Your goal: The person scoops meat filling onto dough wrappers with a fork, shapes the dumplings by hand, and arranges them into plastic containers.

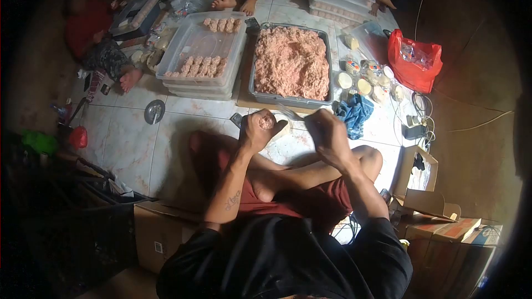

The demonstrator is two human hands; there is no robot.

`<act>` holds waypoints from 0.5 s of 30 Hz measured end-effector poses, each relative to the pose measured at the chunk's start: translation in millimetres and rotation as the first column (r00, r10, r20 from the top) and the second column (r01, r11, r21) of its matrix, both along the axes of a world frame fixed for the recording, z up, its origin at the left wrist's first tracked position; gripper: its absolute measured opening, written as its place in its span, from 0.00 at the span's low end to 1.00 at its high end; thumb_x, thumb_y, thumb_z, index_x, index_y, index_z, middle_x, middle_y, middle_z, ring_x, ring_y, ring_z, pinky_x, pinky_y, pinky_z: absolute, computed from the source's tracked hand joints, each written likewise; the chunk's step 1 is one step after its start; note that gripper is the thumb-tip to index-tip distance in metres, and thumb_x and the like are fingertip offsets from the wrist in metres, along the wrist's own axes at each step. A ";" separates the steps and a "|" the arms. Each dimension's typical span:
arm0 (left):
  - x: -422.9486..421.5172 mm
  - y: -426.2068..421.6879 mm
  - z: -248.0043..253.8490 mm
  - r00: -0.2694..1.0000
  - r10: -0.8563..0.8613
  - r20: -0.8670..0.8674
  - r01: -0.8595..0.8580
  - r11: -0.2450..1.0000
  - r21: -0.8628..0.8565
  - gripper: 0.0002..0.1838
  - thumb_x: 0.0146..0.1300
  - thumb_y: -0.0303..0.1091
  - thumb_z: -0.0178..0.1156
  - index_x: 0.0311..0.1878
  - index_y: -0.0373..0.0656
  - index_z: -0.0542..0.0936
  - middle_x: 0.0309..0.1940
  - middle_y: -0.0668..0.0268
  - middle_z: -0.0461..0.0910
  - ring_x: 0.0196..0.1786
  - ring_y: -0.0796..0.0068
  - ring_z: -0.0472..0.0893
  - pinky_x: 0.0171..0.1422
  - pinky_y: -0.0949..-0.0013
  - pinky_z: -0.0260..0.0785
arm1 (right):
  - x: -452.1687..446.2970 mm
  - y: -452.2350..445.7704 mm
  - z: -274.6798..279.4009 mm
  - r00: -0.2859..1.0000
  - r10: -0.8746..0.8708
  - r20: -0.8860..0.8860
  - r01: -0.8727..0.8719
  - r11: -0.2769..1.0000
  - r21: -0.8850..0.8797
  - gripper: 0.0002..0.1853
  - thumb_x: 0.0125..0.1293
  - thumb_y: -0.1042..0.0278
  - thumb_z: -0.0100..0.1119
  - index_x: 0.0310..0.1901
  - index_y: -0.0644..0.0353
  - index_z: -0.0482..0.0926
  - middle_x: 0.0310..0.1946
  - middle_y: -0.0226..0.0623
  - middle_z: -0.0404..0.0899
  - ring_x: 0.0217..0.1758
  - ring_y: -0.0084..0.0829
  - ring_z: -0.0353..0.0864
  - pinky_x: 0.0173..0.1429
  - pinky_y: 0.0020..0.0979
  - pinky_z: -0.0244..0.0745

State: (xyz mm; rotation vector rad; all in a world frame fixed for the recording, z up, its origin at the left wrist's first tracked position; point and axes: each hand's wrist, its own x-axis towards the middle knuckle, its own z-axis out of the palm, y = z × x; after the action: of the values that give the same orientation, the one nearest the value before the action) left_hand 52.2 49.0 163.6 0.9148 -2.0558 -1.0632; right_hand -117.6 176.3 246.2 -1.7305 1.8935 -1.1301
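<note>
While my left hand curls around a lump of pink meat, my right hand is closed on a blurry, shiny tool. I see more pink mush filling the gray tub just ahead of them, and a clear box of meat balls beside it.

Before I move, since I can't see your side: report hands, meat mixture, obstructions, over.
Left hand wrapped around some meat mixture. Right hand raised, holding a blurred utensil. Tub ahead, well filled; blue cloth beside it, seemingly not in the way.
</note>
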 end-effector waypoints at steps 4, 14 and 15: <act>-1.4 -4.7 -9.4 0.950 -0.086 -0.299 0.084 0.996 -0.017 0.20 0.50 0.34 0.80 0.42 0.41 0.81 0.33 0.66 0.84 0.36 0.78 0.81 0.44 0.71 0.74 | 6.9 6.6 -1.6 1.000 0.017 0.016 -0.017 0.999 -0.046 0.04 0.65 0.78 0.59 0.36 0.70 0.76 0.31 0.55 0.77 0.34 0.55 0.78 0.39 0.43 0.74; 9.8 -5.0 1.4 0.952 -0.148 -0.270 0.188 0.974 0.129 0.18 0.53 0.38 0.79 0.36 0.40 0.79 0.29 0.63 0.83 0.32 0.72 0.81 0.41 0.67 0.75 | 27.3 15.4 -12.9 0.951 -0.227 0.209 0.238 0.971 -0.030 0.06 0.64 0.78 0.59 0.33 0.69 0.72 0.30 0.57 0.74 0.35 0.58 0.76 0.40 0.44 0.72; 5.7 -2.7 -2.8 0.952 -0.151 -0.266 0.193 0.972 0.138 0.18 0.53 0.38 0.79 0.36 0.40 0.79 0.29 0.63 0.83 0.32 0.72 0.81 0.41 0.67 0.75 | 25.6 14.3 -19.8 0.982 -0.140 0.124 0.143 0.990 -0.014 0.06 0.64 0.78 0.60 0.34 0.69 0.73 0.30 0.57 0.75 0.35 0.58 0.77 0.39 0.44 0.72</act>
State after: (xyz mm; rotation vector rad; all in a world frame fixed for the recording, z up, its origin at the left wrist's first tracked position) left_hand 57.9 46.3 160.8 0.6439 -1.8806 -1.3833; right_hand -92.0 190.6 226.4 -1.5204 1.9596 -1.2841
